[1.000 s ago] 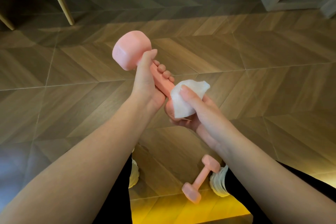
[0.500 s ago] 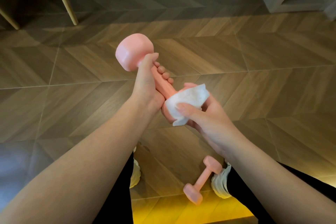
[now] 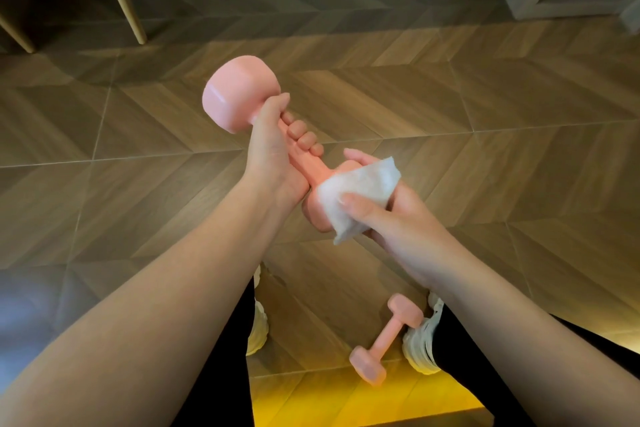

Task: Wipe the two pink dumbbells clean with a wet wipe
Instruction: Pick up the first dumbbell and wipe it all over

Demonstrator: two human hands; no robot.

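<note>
On the left we had the left hand (image 3: 273,152) wrapped around the handle of the dumbbell (image 3: 239,97), fingers curled shut on the bar just below its far head, holding it slanted over the wood floor (image 3: 450,114) with that head up and to the far left. Moving right along the bar, the near head sat in the right hand (image 3: 391,215), which pinched the wipe (image 3: 356,191) against it, thumb pressing the cloth on top and the fingers cupped behind. We judged this to be the step of cleaning the near head of the first weight, with the bar and the far head maybe not yet covered. The next move, as we saw it, called for sliding the cloth along the bar, which meant shifting the left hand's grip off the handle so no patch stayed hidden under the fingers. Further right and nearer to us, the second dumbbell (image 3: 384,340) lay on the floor just beside a pale shoe (image 3: 420,340), well apart from both hands and seemingly waiting its turn. Against the earlier frame, the wipe had turned around the head: its free corner pointed far-right then, while now it draped lower, with a tail hanging toward us.
</note>
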